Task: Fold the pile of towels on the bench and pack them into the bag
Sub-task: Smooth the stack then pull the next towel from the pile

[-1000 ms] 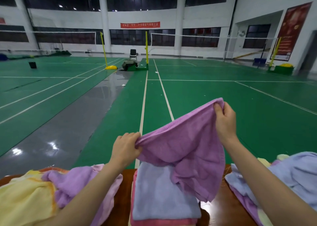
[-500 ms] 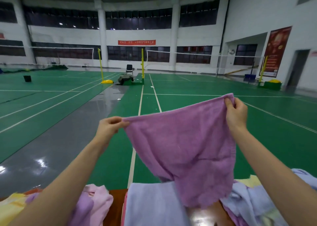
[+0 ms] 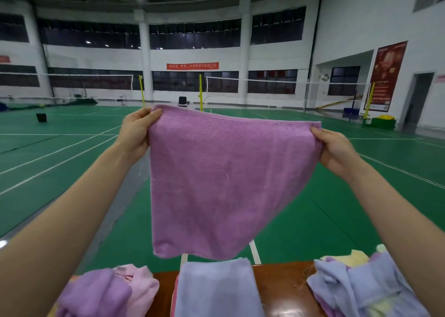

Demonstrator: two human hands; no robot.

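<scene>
An indoor sports hall: green courts (image 3: 72, 148) with white lines, badminton nets (image 3: 265, 80) on yellow posts (image 3: 200, 92), high roof.

Purple towel (image 3: 216, 184) — aloft between hands

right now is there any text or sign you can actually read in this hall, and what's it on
No text here is readable.
Red banner on the far wall: pale characters, too blurred.
Tall red poster on the right wall: lines of text, too small.
Purple towel and towels on the bench: no labels visible.
</scene>
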